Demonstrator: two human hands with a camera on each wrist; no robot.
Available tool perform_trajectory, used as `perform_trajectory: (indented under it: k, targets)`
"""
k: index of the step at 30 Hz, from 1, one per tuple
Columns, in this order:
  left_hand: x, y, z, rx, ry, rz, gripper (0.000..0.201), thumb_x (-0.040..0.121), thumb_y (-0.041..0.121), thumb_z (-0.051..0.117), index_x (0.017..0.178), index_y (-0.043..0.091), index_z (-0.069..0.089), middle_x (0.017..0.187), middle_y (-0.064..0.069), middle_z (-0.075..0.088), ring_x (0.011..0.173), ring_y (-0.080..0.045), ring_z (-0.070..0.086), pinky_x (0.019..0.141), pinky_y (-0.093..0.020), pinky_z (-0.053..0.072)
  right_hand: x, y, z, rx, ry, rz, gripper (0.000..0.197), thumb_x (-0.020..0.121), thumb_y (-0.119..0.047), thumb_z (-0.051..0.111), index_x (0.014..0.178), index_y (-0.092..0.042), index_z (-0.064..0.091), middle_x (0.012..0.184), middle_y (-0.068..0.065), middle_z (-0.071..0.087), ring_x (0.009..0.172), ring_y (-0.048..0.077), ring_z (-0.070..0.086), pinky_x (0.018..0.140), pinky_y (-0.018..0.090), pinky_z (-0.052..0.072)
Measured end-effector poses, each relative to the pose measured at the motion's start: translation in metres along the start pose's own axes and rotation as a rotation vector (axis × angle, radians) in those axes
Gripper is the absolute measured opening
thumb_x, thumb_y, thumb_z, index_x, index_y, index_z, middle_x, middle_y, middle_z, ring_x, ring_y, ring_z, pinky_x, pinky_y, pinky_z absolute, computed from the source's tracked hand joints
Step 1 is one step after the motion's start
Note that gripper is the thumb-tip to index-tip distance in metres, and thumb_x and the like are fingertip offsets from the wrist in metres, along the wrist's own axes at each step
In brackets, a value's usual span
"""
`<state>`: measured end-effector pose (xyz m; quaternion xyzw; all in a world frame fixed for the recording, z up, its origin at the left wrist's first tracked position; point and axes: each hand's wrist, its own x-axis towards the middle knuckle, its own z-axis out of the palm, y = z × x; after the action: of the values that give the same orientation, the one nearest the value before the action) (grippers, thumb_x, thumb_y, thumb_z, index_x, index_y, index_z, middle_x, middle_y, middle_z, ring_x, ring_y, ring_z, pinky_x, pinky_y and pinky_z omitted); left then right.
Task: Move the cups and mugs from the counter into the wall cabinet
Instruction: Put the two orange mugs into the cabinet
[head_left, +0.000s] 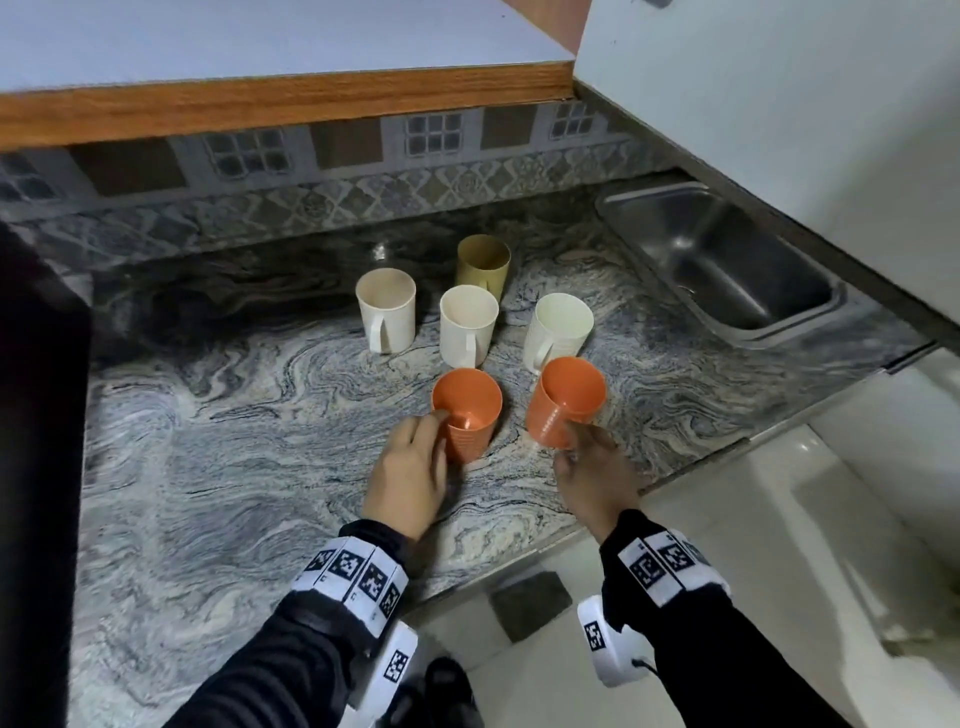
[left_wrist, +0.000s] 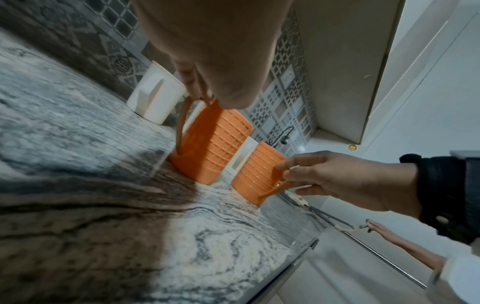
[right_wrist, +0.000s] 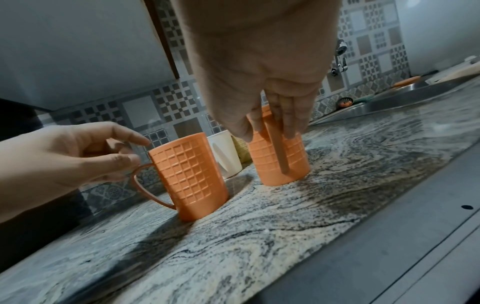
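Two orange mugs stand near the counter's (head_left: 234, 441) front edge. My left hand (head_left: 428, 434) curls its fingers at the top of the left orange mug's (head_left: 470, 441) handle, one fingertip on the rim; that mug (right_wrist: 189, 176) stands flat. My right hand (head_left: 582, 441) grips the handle of the right orange mug (head_left: 556, 410), which leans away from me. In the left wrist view its fingers (left_wrist: 288, 170) pass through the handle of this mug (left_wrist: 257, 170). Behind stand three cream mugs (head_left: 387, 317) (head_left: 467, 327) (head_left: 558, 332) and a yellow mug (head_left: 483, 265).
A steel sink (head_left: 727, 270) is set into the counter at the right. A pale cabinet with a wooden lower edge (head_left: 285, 104) overhangs the tiled back wall. A white panel (head_left: 779, 104) rises at the upper right. The counter ends just behind my wrists, with floor below.
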<state>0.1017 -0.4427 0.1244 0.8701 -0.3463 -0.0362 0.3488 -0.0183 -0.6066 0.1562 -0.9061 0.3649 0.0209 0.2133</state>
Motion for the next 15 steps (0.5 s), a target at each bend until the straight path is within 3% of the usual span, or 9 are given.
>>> perform_trajectory:
  k: [3,6,8,11,13,15]
  targets:
    - [0.004,-0.010,0.000,-0.012,0.079,0.021,0.029,0.089,0.005,0.054,0.118,0.006,0.057,0.110,-0.015,0.052,0.097,-0.027,0.059,0.091,-0.035,0.052,0.000,0.000,-0.001,0.051,0.023,-0.006,0.045,0.094,-0.014,0.044,0.139,-0.018,0.039,0.143,0.011,0.043,0.120,0.031,0.052,0.093,0.036,0.046]
    - [0.007,-0.016,0.003,-0.049,0.044,0.016,0.031,0.091,0.005,0.052,0.121,0.010,0.055,0.114,-0.014,0.055,0.102,-0.026,0.058,0.095,-0.030,0.047,0.002,0.003,0.002,0.129,0.074,-0.006,0.040,0.094,-0.011,0.046,0.133,-0.015,0.049,0.139,0.011,0.049,0.118,0.031,0.054,0.092,0.033,0.045]
    - [0.006,-0.017,0.005,-0.101,-0.007,-0.021,0.033,0.093,0.007,0.049,0.125,0.014,0.052,0.118,-0.013,0.059,0.104,-0.025,0.059,0.094,-0.026,0.041,0.004,0.005,0.007,0.174,0.116,-0.006,0.029,0.093,-0.011,0.049,0.120,-0.012,0.060,0.131,0.011,0.058,0.112,0.030,0.058,0.082,0.027,0.043]
    - [0.000,-0.017,0.007,-0.215,-0.039,-0.070,0.031,0.094,0.005,0.047,0.122,0.018,0.052,0.115,-0.009,0.064,0.101,-0.021,0.061,0.093,-0.026,0.044,0.007,0.007,0.015,0.248,0.146,0.040,0.019,0.092,-0.013,0.051,0.103,-0.012,0.067,0.115,0.009,0.066,0.099,0.029,0.063,0.070,0.019,0.031]
    - [-0.004,-0.015,0.007,-0.259,-0.019,-0.078,0.025,0.093,0.006,0.049,0.114,0.018,0.056,0.107,-0.004,0.066,0.095,-0.017,0.061,0.087,-0.024,0.048,0.005,0.006,0.018,0.294,0.165,0.034,0.014,0.091,-0.013,0.054,0.094,-0.012,0.067,0.102,0.009,0.071,0.091,0.029,0.066,0.068,0.022,0.035]
    - [-0.007,-0.013,0.005,-0.300,-0.005,-0.061,0.018,0.093,0.007,0.052,0.102,0.019,0.062,0.098,0.002,0.067,0.088,-0.014,0.062,0.078,-0.011,0.045,0.001,0.003,0.022,0.386,0.198,-0.030,0.011,0.087,-0.009,0.057,0.083,-0.010,0.067,0.086,0.012,0.073,0.082,0.029,0.067,0.068,0.034,0.049]
